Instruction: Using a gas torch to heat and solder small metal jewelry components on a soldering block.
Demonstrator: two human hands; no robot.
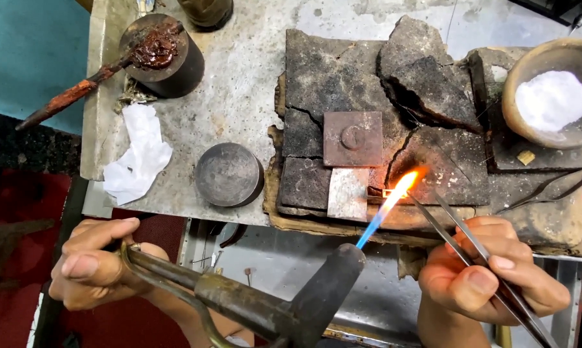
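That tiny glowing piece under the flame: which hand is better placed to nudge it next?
Probably the right hand. It holds the tweezers, whose tips already sit at the glowing piece on the cracked block. The left hand grips the torch, farther back.

We see our left hand (88, 261) and right hand (487, 274) both bare, with no gloves, rings or watch. Our fingernails are short and plain. Our forearms show no sleeves as far as they appear.
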